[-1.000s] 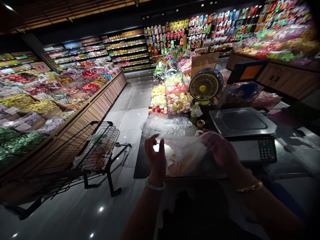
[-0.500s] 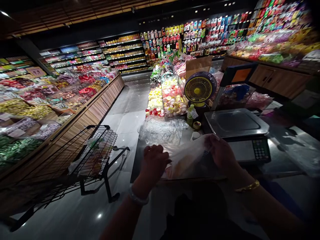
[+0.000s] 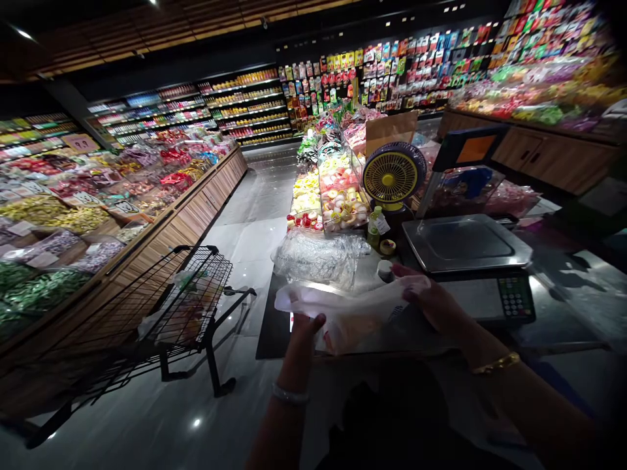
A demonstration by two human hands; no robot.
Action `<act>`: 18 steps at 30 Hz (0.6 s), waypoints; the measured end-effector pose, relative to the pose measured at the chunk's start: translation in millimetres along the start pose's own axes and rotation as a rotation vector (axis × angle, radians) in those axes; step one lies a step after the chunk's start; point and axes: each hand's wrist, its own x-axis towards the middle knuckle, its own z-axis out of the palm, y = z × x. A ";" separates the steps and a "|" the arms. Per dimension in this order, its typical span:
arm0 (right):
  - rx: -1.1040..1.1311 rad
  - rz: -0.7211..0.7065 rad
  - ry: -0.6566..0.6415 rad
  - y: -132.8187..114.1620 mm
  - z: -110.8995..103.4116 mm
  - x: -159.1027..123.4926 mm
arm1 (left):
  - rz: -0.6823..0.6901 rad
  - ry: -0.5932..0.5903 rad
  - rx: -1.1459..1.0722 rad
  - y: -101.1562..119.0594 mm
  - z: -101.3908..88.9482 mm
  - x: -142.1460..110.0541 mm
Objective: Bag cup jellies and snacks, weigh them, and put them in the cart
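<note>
A thin, translucent plastic bag (image 3: 355, 305) is stretched between my two hands above the front of the counter. My left hand (image 3: 304, 326) grips its left end; the thumb shows, while the fingers are partly covered by the plastic. At the other end, my right hand (image 3: 425, 299) pinches the bag's upper right corner. Something tan, with a reddish patch beside it, shows dimly in the lower part of the bag; its kind is unclear. Just beyond lies a heap of clear plastic bags (image 3: 318, 254). A small white round item (image 3: 385, 269) stands close to my right fingertips.
A weighing scale (image 3: 467, 241) with a metal pan stands right of my right hand. Behind the counter are a fan (image 3: 393, 175), a green bottle (image 3: 375, 225) and a tape roll (image 3: 387, 247). A black wire shopping cart (image 3: 196, 294) stands left, beside bins of wrapped goods (image 3: 161, 163).
My left hand has turned and opened out from its curled pose, moving slightly lower. The bag's left end now spreads wide over it. My right hand has shifted slightly downward.
</note>
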 end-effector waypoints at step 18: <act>0.496 0.155 -0.020 23.3 64.6 55.3 | -0.506 -0.377 -0.323 7.5 66.4 67.9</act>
